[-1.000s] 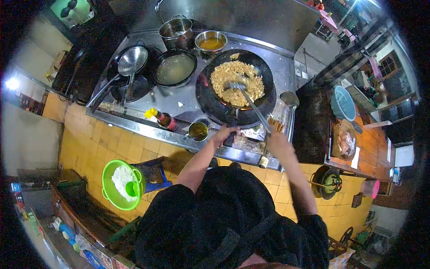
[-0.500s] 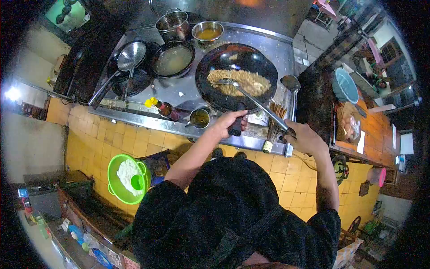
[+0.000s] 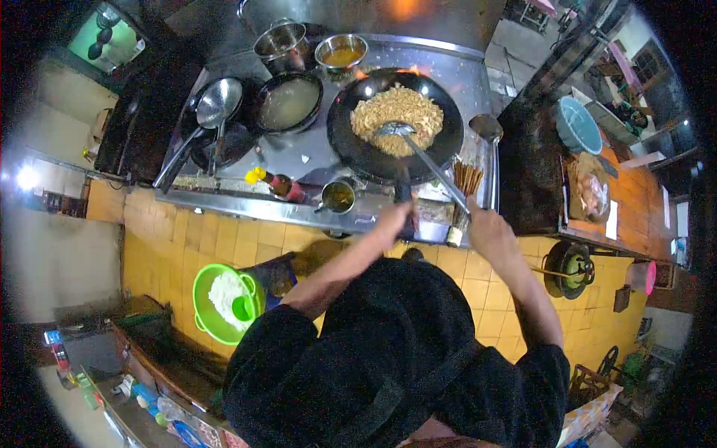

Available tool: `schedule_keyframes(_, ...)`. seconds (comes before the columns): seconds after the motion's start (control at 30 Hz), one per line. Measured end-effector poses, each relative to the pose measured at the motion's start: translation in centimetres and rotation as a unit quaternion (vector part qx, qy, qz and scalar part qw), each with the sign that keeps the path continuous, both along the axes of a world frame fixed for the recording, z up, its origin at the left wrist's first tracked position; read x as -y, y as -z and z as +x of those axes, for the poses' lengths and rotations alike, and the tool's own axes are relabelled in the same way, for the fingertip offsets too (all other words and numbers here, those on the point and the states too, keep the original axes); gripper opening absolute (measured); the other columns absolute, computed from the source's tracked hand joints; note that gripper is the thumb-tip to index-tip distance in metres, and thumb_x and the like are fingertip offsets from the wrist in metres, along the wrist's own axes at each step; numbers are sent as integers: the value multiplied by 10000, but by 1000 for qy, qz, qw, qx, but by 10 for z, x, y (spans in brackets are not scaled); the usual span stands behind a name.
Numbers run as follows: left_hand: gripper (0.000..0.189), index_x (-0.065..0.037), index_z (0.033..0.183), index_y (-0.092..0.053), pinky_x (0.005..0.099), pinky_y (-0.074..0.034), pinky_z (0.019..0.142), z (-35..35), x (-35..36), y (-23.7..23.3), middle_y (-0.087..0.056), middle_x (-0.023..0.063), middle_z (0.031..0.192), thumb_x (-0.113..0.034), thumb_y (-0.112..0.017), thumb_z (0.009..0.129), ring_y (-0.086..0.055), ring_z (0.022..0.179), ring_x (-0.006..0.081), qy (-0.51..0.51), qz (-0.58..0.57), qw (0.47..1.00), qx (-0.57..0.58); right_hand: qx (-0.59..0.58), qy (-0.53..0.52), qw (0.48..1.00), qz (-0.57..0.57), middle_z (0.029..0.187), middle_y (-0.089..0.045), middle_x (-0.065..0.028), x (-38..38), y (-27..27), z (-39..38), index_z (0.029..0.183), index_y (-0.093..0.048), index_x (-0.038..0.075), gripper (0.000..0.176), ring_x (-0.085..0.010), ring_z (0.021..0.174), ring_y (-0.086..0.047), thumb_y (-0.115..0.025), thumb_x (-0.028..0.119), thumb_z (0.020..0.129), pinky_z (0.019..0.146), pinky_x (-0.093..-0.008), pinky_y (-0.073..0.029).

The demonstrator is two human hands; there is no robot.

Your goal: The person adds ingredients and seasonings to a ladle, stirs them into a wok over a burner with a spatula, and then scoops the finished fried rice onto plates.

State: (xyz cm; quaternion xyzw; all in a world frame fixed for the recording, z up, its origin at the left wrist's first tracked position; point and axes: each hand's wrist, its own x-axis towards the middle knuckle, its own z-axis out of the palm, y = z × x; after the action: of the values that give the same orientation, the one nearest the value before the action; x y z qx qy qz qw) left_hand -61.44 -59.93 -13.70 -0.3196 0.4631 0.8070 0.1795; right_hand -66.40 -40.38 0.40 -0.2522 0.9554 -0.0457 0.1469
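Observation:
A large black wok [image 3: 343,153] sits on the steel stove, with a heap of brown fried rice [image 3: 396,108] in it. Small flames show behind its far rim. My left hand [image 3: 394,224] is closed around the wok's dark handle at the front. My right hand [image 3: 489,228] grips the long handle of a metal wok ladle [image 3: 433,160]; its bowl end rests in the near part of the rice. Beside my right hand stands a bundle of thin sticks [image 3: 467,179], tied at the bottom.
Left on the stove are a bottle with a yellow cap [image 3: 282,185], a metal cup [image 3: 338,196], a pan of pale liquid [image 3: 290,104], a strainer ladle [image 3: 219,103] and steel pots. A lime-green basin of white powder [image 3: 209,313] stands below left. A wooden table [image 3: 631,201] lies right.
The rice has gone from a spread band to a rounded heap. Flames have appeared at the wok's far rim. My left hand and the handle have shifted right and nearer to me.

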Motion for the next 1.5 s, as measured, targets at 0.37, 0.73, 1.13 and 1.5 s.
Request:
schedule_keyframes(0.37, 160, -44, 759, -534, 297, -450, 452, -2, 2, -28, -523, 42, 561, -190, -564, 817, -521, 467, 158, -26, -15, 999, -32, 22, 1, 1000, -13, 757, -591, -271, -2, 12, 13, 1216, -409, 6, 409, -427, 709, -595, -389, 64, 812, 659, -489, -489)
schedule_keyframes(0.73, 192, -76, 719, -525, 273, -421, 471, -4, 2, 0, -520, 26, 571, -227, -537, 837, -508, 476, 147, -42, -8, 999, -33, 39, 1, 999, -3, 729, -579, -273, 0, 13, 13, 1214, -387, -61, 476, -409, 715, -586, -476, 59, 762, 632, -470, -484)
schedule_keyframes(1.13, 179, -77, 777, -539, 291, -441, 511, 13, -12, -46, -524, 23, 583, -241, -530, 850, -506, 497, 134, -55, -44, 998, 2, -3, 21, 1000, -9, 714, -590, -261, -1, 13, 20, 1204, -419, -27, 408, -398, 651, -603, -375, 27, 802, 619, -493, -487)
schedule_keyframes(1.5, 221, -78, 709, -510, 258, -420, 465, -4, 18, -32, -514, 29, 568, -239, -513, 860, -489, 459, 133, -29, 71, 995, -57, -19, 53, 997, 47, 675, -582, -251, 6, 43, 7, 1283, -387, 77, 560, -399, 728, -598, -534, 64, 744, 652, -472, -480)
